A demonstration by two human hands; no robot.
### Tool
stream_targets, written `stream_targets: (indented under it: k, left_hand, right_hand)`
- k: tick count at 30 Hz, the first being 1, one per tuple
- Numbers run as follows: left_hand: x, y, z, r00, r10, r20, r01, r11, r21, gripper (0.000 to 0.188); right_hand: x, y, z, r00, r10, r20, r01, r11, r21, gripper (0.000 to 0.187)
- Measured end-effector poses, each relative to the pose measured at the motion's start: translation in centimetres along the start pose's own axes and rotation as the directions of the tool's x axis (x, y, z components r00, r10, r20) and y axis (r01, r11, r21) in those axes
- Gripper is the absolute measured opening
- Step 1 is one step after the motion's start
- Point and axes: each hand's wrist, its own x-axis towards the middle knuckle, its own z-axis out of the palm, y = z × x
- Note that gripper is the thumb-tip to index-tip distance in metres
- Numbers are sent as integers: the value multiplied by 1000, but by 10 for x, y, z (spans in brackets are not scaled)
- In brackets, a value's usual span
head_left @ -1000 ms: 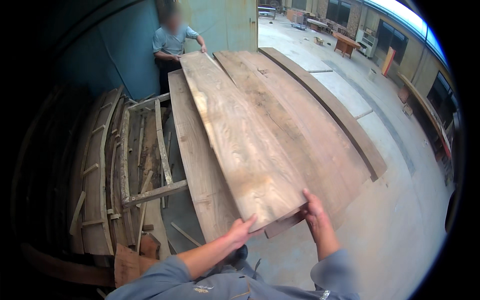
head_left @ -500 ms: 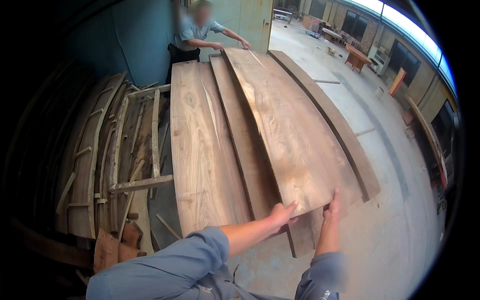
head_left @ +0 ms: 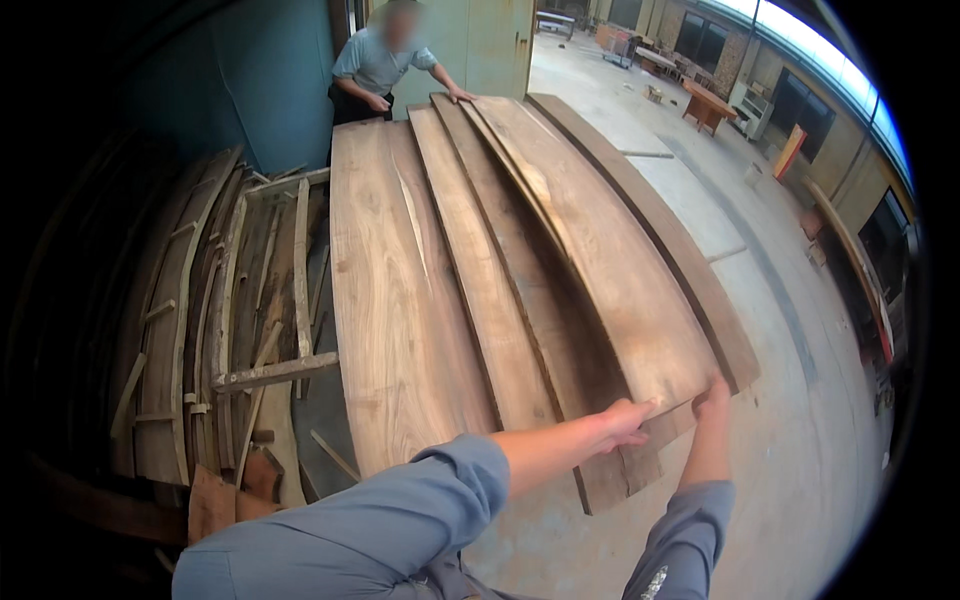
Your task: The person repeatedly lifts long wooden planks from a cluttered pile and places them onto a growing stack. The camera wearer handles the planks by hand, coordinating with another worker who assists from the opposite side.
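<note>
A long, wide wooden board [head_left: 610, 250] with streaked grain slopes away from me, its near end raised off the boards beneath. My left hand [head_left: 625, 422] is closed on its near left corner, thumb on top. At the near right corner my right hand [head_left: 712, 393] grips the end edge, its fingers partly hidden under the wood. Left of it lie a narrower dark board [head_left: 500, 220], a lighter board [head_left: 465, 260] and a broad pale board [head_left: 385, 300]. A thick dark plank [head_left: 670, 235] runs along its right side. Across the stack, a person [head_left: 385, 65] rests one hand near the board's far end.
On the left stands a rough wooden frame [head_left: 275, 375] beside stacked old boards [head_left: 180, 320] and offcuts [head_left: 230, 500]. A blue-green wall [head_left: 270, 90] rises behind. Concrete floor [head_left: 780, 440] stretches to the right, with a brown table [head_left: 710, 105] farther off and a long slab [head_left: 850, 250] leaning at the wall.
The held board has shifted right, towards the thick plank, and both my hands moved with it. More of the boards underneath shows. The other person's one hand has come off the board.
</note>
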Motion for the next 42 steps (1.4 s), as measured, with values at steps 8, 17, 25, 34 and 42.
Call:
stream_targets:
  k: [8, 17, 25, 34, 42]
  left_hand:
    - [-125, -52, -110, 966, 126, 225, -200, 917, 346, 72]
    - [-512, -238, -394, 335, 154, -929, -28, 988, 154, 47]
    - [-688, -394, -539, -32, -136, -990, -389, 914, -113, 39]
    - [-834, -513, -699, -184, -479, -858, -619, 735, -277, 60]
    - [-985, -587, -819, -266, -648, -714, -844, 514, -152, 73]
  right_hand:
    - [44, -39, -41, 970, -117, -214, 63, 967, -245, 67]
    - [-34, -192, 111, 678, -712, 184, 732, 677, -78, 55]
    - [-162, 33, 261, 798, -428, 424, 536, 826, -174, 39]
    - [-474, 421, 425, 632, 201, 748, 400, 742, -538, 28]
    - [-628, 607, 458, 326, 763, 559, 490, 369, -790, 33]
